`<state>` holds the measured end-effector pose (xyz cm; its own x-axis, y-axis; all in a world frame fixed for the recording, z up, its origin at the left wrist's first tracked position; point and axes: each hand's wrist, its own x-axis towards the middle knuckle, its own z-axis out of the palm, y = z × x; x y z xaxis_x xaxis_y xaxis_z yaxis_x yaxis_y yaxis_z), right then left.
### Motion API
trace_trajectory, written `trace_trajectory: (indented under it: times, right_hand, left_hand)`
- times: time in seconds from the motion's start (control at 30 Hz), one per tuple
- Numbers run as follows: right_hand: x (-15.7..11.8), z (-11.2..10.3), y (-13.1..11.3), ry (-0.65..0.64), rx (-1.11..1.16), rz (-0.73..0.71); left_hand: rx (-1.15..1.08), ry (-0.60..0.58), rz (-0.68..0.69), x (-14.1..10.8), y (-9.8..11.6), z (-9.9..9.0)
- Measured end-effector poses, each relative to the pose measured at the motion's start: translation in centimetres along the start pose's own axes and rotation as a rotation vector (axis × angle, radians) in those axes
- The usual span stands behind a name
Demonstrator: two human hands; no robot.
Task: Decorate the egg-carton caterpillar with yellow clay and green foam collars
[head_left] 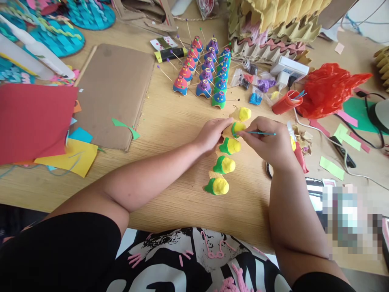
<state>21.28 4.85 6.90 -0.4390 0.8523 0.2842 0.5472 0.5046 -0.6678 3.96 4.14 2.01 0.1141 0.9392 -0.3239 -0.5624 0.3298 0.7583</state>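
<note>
A strip of egg carton [216,175] lies on the table, its humps coated with yellow and green modelling clay [221,186]. The hump farthest from me carries yellow only, with bare cardboard beside it. My left hand [211,133] is closed around the strip's left side near the far end, its fingertips partly hidden. Between thumb and fingers, my right hand [267,140] pinches a thin blue stick-like tool [263,133]. The tool's tip is at the green clay of the second hump from the far end, where the fingers partly cover it.
Beyond the strip stand rows of red, purple and green clay-covered carton pieces [207,76] with pins. Small clay packets [255,96], a red cup [285,102] and a red plastic bag [330,91] sit right. At left are cardboard [117,89] and coloured paper [36,121].
</note>
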Motion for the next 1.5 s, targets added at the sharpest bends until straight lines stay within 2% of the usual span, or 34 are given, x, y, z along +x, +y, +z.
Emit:
trace_trajectory:
  times: [0.23, 0.47, 0.87, 1.27, 1.5]
  right_hand:
    - [-0.09, -0.07, -0.15, -0.012, -0.023, 0.022]
    - [0.0, -0.53, -0.64, -0.075, 0.09, 0.07]
    - [-0.07, -0.17, -0.17, -0.03, 0.047, 0.067]
    - [-0.06, -0.05, -0.17, -0.013, 0.006, 0.042]
    - [0.06, -0.25, -0.43, -0.056, 0.122, 0.073]
  left_hand:
    - [-0.009, -0.046, 0.001, -0.04, -0.22, -0.09]
    - [0.034, -0.066, 0.014, 0.18, -0.44, -0.42]
    - [0.014, -0.042, -0.015, -0.19, 0.05, 0.09]
    - [0.036, -0.067, -0.008, -0.36, 0.11, 0.04]
    - [0.054, -0.072, -0.005, -0.17, -0.2, -0.23]
